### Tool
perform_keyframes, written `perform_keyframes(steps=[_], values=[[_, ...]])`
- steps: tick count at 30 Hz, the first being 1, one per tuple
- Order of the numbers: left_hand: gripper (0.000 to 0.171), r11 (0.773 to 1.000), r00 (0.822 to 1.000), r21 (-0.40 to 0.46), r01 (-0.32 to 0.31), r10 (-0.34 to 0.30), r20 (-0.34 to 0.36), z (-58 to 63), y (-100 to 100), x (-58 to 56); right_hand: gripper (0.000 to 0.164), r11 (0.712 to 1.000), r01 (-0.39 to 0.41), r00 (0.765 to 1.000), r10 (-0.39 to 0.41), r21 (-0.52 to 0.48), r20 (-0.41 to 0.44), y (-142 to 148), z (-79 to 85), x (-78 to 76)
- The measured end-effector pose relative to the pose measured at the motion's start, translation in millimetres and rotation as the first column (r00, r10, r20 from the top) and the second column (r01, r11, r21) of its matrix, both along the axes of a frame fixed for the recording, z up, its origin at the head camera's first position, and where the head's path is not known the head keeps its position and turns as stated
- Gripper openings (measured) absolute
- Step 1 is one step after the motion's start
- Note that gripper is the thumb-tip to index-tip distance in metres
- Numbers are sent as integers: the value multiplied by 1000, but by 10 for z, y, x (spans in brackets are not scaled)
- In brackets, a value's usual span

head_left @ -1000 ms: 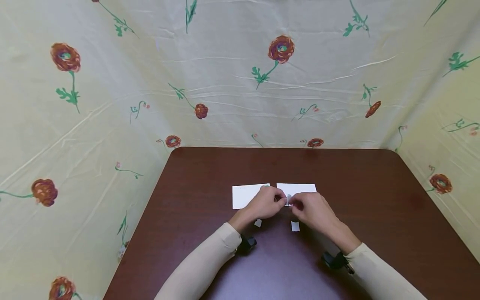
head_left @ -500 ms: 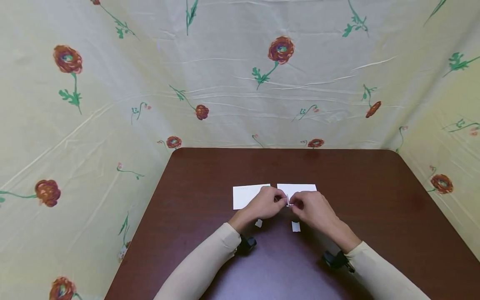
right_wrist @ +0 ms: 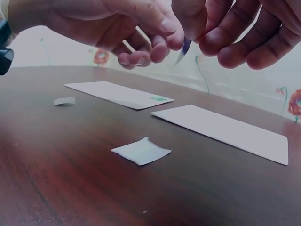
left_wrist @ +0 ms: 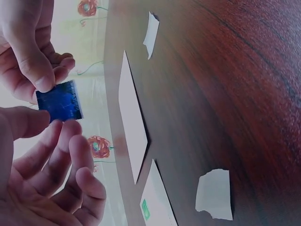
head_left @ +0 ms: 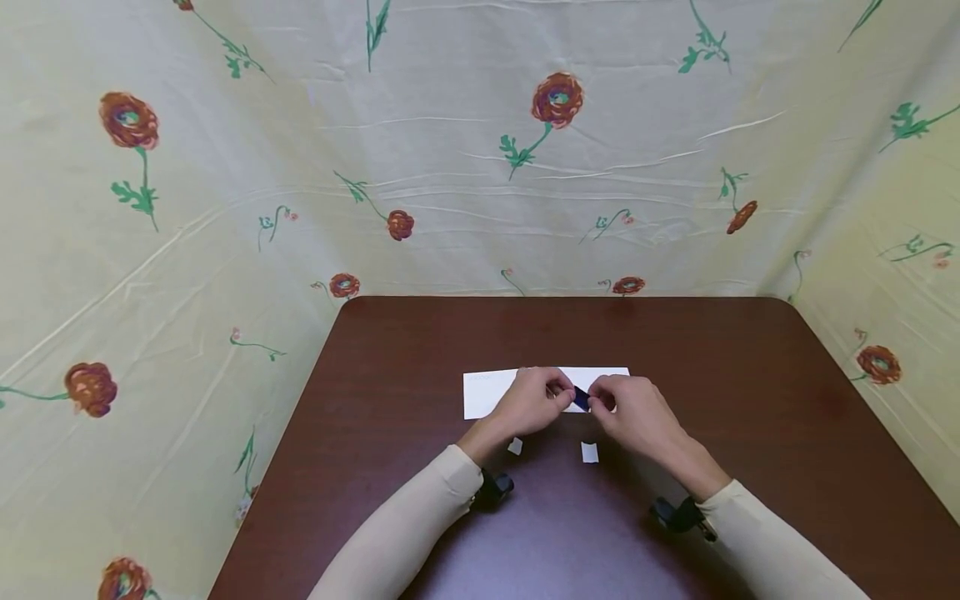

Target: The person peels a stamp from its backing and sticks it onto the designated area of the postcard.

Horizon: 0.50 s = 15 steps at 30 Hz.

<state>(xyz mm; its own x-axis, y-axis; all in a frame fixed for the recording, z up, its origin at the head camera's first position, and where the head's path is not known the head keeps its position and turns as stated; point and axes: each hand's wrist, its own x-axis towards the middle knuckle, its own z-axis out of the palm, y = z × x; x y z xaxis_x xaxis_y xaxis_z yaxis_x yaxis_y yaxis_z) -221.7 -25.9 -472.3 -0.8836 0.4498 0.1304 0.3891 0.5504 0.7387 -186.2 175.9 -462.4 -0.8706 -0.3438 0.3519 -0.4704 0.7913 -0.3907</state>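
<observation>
Between my two hands is a small blue postage stamp point(left_wrist: 60, 102) with toothed edges, held up off the table. My left hand point(head_left: 532, 402) pinches one edge between thumb and fingertips. The right hand point(head_left: 637, 417) pinches the opposite edge. Below lie two white envelopes side by side. The left envelope point(head_left: 482, 396) bears a green stamp point(right_wrist: 159, 98) near its corner, hidden by my left hand in the head view. No stamp shows on the right envelope point(right_wrist: 225, 128), which my hands partly cover in the head view.
Two torn white paper scraps lie nearer to me: a smaller left scrap point(head_left: 515, 447) and a squarer right scrap point(head_left: 590, 452). The brown table point(head_left: 420, 333) reaches back to a flowered curtain point(head_left: 450, 150).
The stamp has turned; a pale, thin edge showed between my fingertips before, and now its dark blue face shows. My right hand has shifted slightly right, apart from the left.
</observation>
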Motion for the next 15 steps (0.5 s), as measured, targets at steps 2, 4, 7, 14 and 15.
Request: perform_keyframes(steps=[2, 4, 7, 14, 15], values=[[7, 1000, 1000, 15, -26, 26, -3, 8, 1, -8, 4, 1000, 0, 1000, 0, -10, 13, 19, 29, -5], [7, 999, 999, 16, -42, 42, -15, 14, 4, -19, 4, 1000, -2, 1000, 3, -23, 25, 35, 58, -11], [7, 999, 999, 12, -38, 38, -35, 33, 10, -31, 3, 999, -5, 1000, 6, -32, 30, 61, 89, -26], [9, 1000, 997, 7, -29, 30, -74, 128, 61, -56, 4, 999, -1, 1000, 2, -36, 22, 126, 170, -73], [9, 1000, 996, 8, -30, 30, -79, 144, 75, -63, 4, 999, 4, 1000, -4, -34, 23, 139, 183, -84]])
